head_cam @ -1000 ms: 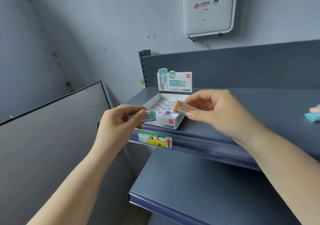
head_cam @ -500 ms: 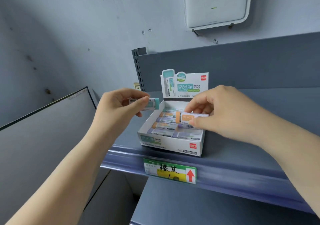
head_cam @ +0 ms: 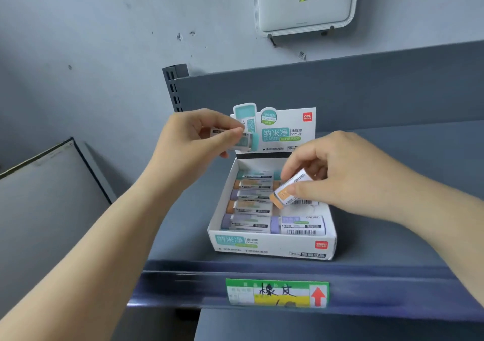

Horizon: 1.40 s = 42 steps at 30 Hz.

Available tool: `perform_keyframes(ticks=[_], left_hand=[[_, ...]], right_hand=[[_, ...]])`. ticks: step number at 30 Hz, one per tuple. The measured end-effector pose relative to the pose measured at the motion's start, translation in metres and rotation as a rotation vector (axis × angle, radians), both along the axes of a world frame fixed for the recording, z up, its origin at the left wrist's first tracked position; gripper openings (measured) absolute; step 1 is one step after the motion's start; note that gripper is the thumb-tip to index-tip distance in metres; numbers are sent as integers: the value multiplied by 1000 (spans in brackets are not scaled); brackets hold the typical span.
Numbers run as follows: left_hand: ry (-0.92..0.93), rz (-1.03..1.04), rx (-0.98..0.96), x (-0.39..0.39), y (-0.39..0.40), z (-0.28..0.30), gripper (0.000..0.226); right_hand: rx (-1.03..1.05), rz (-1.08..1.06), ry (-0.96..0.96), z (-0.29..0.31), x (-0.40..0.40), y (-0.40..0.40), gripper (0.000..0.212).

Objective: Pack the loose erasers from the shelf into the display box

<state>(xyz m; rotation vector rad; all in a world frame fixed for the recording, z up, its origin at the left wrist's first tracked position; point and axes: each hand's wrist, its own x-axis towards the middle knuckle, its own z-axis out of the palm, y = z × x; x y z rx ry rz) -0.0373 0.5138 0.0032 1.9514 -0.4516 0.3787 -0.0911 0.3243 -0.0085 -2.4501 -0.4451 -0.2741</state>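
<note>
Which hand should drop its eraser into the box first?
Right, probably. The right hand holds the orange eraser tilted directly over the display box interior. The left hand pinches the teal eraser higher, beyond the box's back-left corner.

Shop: metal shelf (head_cam: 392, 157), price label (head_cam: 277, 292), display box (head_cam: 272, 246).

A grey metal shelf (head_cam: 392, 236) carries a white cardboard display box (head_cam: 272, 246), open-topped and standing near its front edge, where a green and yellow price label (head_cam: 277, 292) sits in the rail.
</note>
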Motion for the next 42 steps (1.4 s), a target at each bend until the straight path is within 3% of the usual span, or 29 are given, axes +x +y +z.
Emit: perform_keyframes(ticks=[11, 19, 27, 39, 42], left_hand=[[89, -182, -26, 8, -1, -17, 9], [84, -208, -48, 6, 8, -23, 7], [130, -266, -74, 6, 8, -24, 6], [191, -350, -156, 6, 7, -22, 13], [203, -353, -174, 6, 7, -22, 12]], right_hand=[[-18, -74, 89, -6, -9, 3, 10], [-226, -118, 109, -3, -5, 5, 3], [-369, -110, 94, -1, 2, 11, 12], [-303, -88, 82, -5, 7, 8, 16], [-181, -75, 55, -3, 7, 9, 12]])
